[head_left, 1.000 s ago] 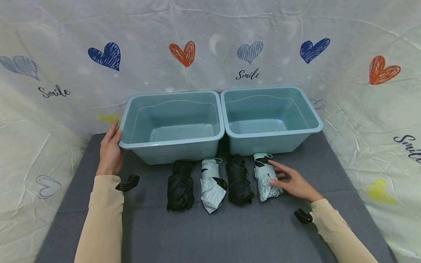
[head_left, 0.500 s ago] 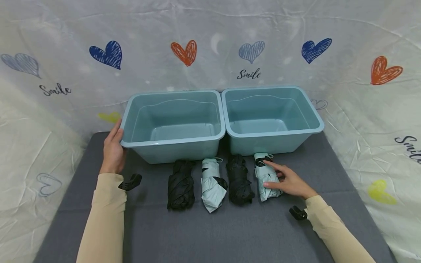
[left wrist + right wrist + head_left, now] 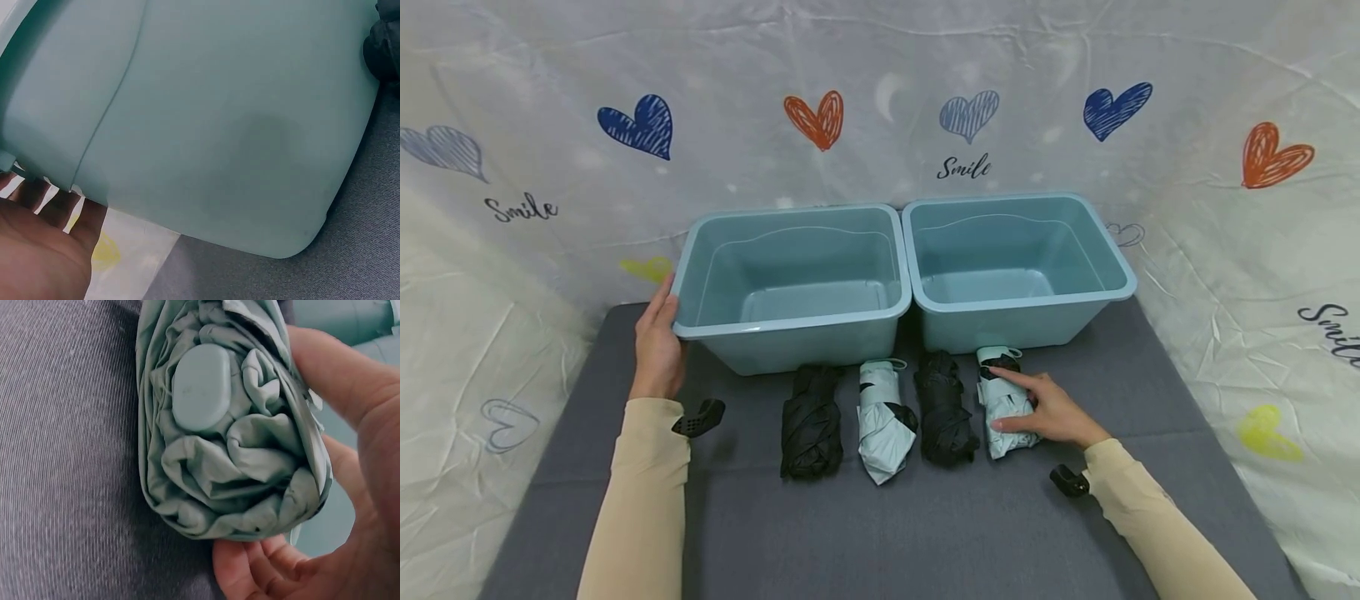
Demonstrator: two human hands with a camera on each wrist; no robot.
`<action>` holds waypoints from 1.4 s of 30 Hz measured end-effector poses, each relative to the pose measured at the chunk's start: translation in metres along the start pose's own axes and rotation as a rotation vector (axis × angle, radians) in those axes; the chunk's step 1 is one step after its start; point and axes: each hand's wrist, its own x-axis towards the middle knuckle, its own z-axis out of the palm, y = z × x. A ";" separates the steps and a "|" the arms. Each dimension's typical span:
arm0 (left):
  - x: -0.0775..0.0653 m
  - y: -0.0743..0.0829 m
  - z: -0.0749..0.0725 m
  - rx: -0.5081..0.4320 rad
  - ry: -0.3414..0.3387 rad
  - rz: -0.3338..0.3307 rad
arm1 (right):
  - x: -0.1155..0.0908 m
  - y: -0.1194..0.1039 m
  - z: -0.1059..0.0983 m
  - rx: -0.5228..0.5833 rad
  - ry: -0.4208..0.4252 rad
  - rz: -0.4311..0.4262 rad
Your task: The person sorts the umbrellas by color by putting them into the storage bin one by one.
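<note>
Against the left end of the left blue-green bin (image 3: 790, 323), my left hand (image 3: 657, 354) holds its fingers mostly straight. In the left wrist view, those fingers (image 3: 87, 222) reach behind the bin's edge. My right hand (image 3: 1056, 412) lies over the pale mint folded umbrella (image 3: 1003, 400) at the right of the row. The right wrist view shows that umbrella's crumpled end and oval handle cap (image 3: 201, 387), with the thumb (image 3: 331, 365) on one side and curled fingertips (image 3: 234, 565) on another. The umbrella lies on the grey cloth.
Left of that umbrella lie a black folded umbrella (image 3: 945, 412), another mint one (image 3: 883, 425) and another black one (image 3: 812, 425). The right blue-green bin (image 3: 1026, 304) stands behind them, beside the left one. A white cloth with printed hearts (image 3: 880, 50) hangs behind.
My right hand has shifted left, further over the mint umbrella, its thumb and index finger reaching across it. The left hand stays at the bin, and the umbrellas and bins keep their places.
</note>
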 end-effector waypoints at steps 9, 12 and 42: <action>-0.001 -0.001 0.001 0.005 0.016 0.009 | 0.001 -0.010 0.005 -0.091 -0.024 0.027; -0.001 -0.002 0.000 0.005 0.018 0.005 | 0.001 -0.010 0.008 -0.104 0.000 0.027; 0.001 -0.002 -0.001 0.017 0.011 0.005 | -0.044 -0.072 -0.025 0.266 0.059 -0.230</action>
